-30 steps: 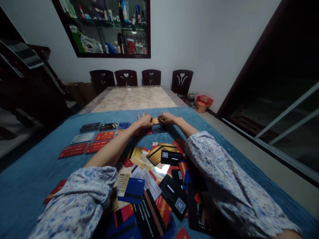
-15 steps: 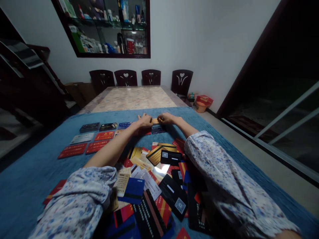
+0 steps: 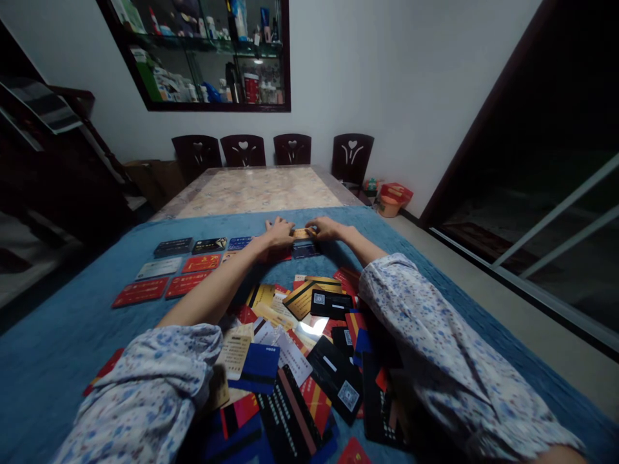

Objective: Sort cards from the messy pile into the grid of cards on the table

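Two hands meet near the far end of the blue cloth [image 3: 72, 335]. The left hand [image 3: 279, 232] and the right hand [image 3: 325, 227] each rest curled fingertips on one end of a gold card [image 3: 302, 233], which lies between them just beyond a dark card [image 3: 304, 249]. Whether they pinch it or only press it flat cannot be told. To their left, eight laid-out cards [image 3: 185, 283] sit in three tidy rows: three red, two dark, one blue, one grey, and one half hidden by the forearm. Their print is too small to read. Nearer, a loose pile of cards [image 3: 290, 361] spreads between the floral sleeves [image 3: 145, 393], and at least two black ones show white QR squares. Four chairs [image 3: 243, 149] stand behind the table [image 3: 256, 190].
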A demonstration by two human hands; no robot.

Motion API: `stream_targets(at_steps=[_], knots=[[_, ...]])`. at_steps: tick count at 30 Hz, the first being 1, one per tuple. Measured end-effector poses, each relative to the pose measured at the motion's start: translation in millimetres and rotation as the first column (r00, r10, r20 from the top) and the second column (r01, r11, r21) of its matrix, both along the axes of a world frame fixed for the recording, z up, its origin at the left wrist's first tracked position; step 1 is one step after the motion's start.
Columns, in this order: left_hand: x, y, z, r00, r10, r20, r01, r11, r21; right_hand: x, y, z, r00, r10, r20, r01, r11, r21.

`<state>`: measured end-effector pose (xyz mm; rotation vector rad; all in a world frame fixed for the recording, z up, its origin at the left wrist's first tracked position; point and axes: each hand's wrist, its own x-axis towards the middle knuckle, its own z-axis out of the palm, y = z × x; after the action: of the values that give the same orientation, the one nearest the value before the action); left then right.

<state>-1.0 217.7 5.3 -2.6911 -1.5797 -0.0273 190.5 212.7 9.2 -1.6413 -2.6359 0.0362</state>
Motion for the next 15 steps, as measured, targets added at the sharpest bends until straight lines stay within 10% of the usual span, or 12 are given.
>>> stream_targets(at_steps=[15], knots=[[0, -34, 0.7, 0.975, -0.153, 0.162, 0.124, 0.976, 0.177, 21, -34, 10.4, 0.997, 0.010, -0.075, -0.005, 0.998, 0.068]])
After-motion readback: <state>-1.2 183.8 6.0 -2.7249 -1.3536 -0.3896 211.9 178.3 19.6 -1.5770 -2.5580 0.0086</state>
